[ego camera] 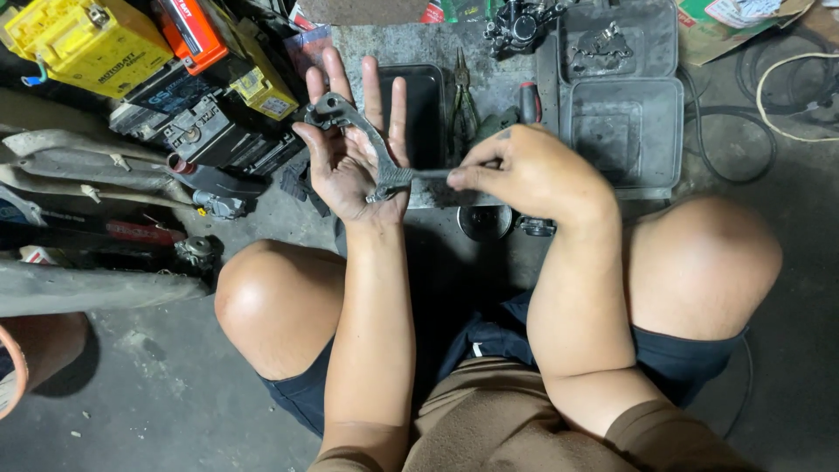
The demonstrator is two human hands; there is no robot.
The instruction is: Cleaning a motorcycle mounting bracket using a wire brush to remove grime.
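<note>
Head camera is looking down at a person squatting on a grey concrete floor, knees apart. Their left hand is lying open, palm up and fingers spread, cradling a curved dark metal bracket that is resting across the palm from the fingers to the heel. Their right hand is pinching a slim grey metal rod between thumb and fingertips, its tip meeting the lower end of the bracket; it may be a pin or a small tool, since the view is too coarse to tell. Beyond the hands, long-nosed pliers are lying beside a black rectangular tray, with a grey plastic case further right. Yellow battery boxes are sitting at the upper left.
</note>
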